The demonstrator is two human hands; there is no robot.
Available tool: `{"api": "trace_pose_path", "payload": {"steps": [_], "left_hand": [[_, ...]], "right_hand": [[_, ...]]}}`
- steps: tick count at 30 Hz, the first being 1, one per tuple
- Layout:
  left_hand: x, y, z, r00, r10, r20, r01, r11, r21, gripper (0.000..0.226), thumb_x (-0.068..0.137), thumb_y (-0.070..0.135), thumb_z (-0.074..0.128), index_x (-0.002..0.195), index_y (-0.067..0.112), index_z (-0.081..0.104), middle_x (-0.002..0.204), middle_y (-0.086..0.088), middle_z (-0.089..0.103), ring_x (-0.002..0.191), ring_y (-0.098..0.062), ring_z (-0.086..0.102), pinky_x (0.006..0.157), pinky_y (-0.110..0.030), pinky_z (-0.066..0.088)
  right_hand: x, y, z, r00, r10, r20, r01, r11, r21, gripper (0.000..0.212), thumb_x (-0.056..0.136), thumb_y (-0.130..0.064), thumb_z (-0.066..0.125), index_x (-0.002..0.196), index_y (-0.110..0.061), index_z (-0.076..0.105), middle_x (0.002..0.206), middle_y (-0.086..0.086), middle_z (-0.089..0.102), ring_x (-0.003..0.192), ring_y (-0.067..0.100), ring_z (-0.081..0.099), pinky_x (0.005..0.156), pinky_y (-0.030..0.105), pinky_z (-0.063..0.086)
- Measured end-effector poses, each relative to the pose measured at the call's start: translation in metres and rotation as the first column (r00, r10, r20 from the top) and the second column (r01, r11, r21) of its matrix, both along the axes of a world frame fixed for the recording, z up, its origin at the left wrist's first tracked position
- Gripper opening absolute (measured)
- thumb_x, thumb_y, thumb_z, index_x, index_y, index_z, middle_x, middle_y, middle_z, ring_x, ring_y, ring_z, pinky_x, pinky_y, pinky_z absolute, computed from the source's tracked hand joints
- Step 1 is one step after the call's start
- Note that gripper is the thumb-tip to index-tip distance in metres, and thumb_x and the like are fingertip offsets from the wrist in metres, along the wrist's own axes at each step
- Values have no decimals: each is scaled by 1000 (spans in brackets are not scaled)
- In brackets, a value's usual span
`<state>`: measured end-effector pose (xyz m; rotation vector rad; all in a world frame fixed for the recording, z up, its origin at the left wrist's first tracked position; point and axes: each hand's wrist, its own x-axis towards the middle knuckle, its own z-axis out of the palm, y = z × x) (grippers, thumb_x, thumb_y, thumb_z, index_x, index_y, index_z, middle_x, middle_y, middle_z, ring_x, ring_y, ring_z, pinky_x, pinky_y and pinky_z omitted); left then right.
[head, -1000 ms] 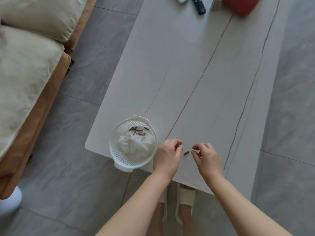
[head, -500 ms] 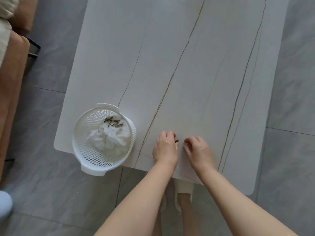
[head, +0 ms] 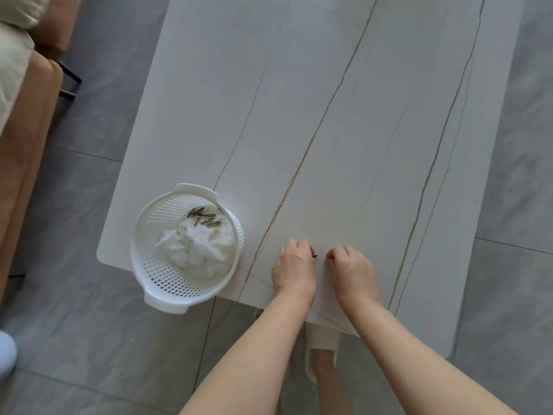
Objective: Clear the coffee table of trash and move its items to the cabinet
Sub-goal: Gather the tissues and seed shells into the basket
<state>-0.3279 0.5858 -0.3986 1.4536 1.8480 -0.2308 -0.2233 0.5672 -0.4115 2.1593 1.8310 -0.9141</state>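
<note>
No readable text, labels, brands or numbers on any visible surface.

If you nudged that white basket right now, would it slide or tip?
Probably slide easily: the basket looks like thin perforated plastic, holding only crumpled tissue and a few seed shells, so likely light. It may tip, since its near side overhangs the table edge. The smooth tabletop would offer little grip.

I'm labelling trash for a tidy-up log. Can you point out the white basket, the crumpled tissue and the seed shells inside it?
white basket (head: 167, 290): head view, near mesh wall.
crumpled tissue (head: 197, 245): head view, middle of the wad.
seed shells (head: 205, 219): head view, centre of the dark pile.
</note>
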Motion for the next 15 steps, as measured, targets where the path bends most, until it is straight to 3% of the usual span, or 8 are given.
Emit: {"api": "trace_pose_path", "payload": {"steps": [4, 9, 15], "left_hand": [[-4, -1, 2, 1000, 24, 8, -24, 1000, -6, 19, 95, 25, 50, 111, 14, 54, 118, -7, 53, 110, -24, 51, 78, -36, 45], [-10, 0, 20, 997, 49, 56, -51, 998, 33, 16, 95, 24, 51, 107, 15, 55, 114, -6, 55, 105, -24, 53, 71, -33, 39], [-30, 11, 72, 988, 72, 139, -92, 984, 149, 15, 95, 25, 51, 105, 15, 55, 110, -3, 56, 98, -22, 55, 72, -32, 42]], "right_hand": [[1, 3, -1, 996, 90, 28, -89, 995, -32, 20, 94, -8, 43, 109, -12, 54, 109, 9, 59, 98, 28, 55, 79, 35, 42], [7, 12, 16, 981, -141, -132, 139, 990, -29, 19, 98, -18, 41, 104, -6, 55, 105, 13, 57, 97, 28, 52, 81, 36, 42], [-6, 27, 59, 977, -115, -178, 121, 992, 26, 17, 98, -18, 42, 101, -7, 55, 100, 8, 56, 92, 23, 51, 78, 34, 43]]}}
